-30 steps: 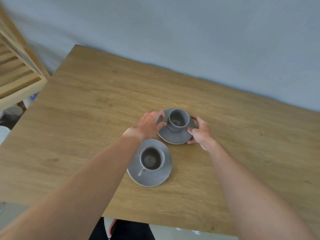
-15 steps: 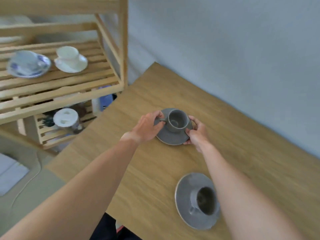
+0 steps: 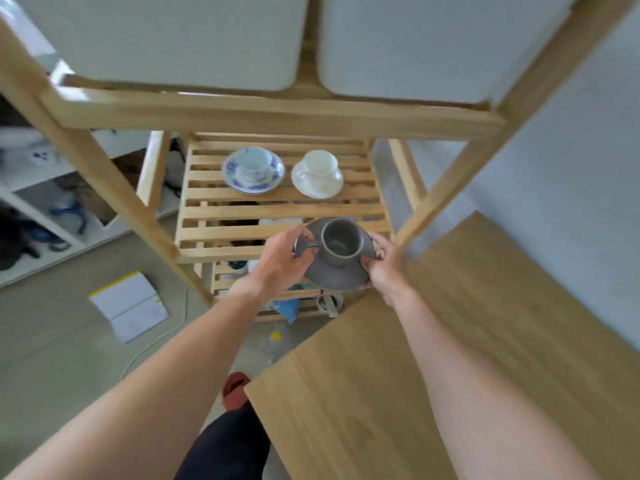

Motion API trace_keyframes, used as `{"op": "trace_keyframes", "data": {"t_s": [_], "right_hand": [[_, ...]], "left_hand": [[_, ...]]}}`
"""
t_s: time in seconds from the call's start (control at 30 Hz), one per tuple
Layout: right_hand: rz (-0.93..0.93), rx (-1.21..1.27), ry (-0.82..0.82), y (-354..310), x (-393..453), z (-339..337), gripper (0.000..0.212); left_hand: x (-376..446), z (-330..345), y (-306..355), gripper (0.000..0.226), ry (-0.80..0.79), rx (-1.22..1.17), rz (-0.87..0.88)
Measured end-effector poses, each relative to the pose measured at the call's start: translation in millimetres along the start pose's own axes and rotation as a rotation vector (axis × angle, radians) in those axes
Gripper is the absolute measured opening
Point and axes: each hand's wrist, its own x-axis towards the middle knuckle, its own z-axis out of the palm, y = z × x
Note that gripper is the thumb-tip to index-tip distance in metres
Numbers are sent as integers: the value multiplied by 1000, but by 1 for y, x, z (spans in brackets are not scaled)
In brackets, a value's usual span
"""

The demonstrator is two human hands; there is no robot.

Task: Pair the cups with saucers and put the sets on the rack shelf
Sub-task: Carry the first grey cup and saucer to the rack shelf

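A grey cup (image 3: 341, 244) sits upright on a grey saucer (image 3: 332, 275), held in the air just in front of the wooden rack shelf (image 3: 277, 211). My left hand (image 3: 285, 259) grips the saucer's left rim by the cup handle. My right hand (image 3: 384, 261) grips the saucer's right rim. Farther back on that slatted shelf stand a blue-patterned cup on its saucer (image 3: 253, 170) and a white cup on its saucer (image 3: 318, 173), side by side. The second grey set is out of view.
The wooden table (image 3: 433, 375) fills the lower right. Rack posts (image 3: 446, 188) flank the shelf, and an upper rail (image 3: 277, 114) with two white bins crosses above. A lower shelf (image 3: 263, 282) holds clutter. A notebook (image 3: 130, 306) and a cable lie on the floor.
Both hands lifted the grey cup and saucer off the table and carried them left to the rack shelf's front edge. The view swung to face the rack; the other grey set left view.
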Motion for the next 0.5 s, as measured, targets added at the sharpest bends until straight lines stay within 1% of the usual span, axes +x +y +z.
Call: {"op": "trace_keyframes", "data": {"t_s": [0.1,0.23,0.3,0.4,0.5], "right_hand": [[-12,-74,-45,-16,28,47,45],[-3,-158,-100,-29,51,100,49],[-3,-197,-110,-32,59,122,50],[-17,-246,-134,-39,67,147,49],[-77,-324,-124,-45,75,159,51]], "left_hand": [[13,-35,-31,7,55,15,-59],[21,-70,-69,7,59,11,-103],[24,-82,-84,7,96,23,-118],[28,-93,-97,5,174,19,-142],[34,-97,-105,7,232,33,-133]]}}
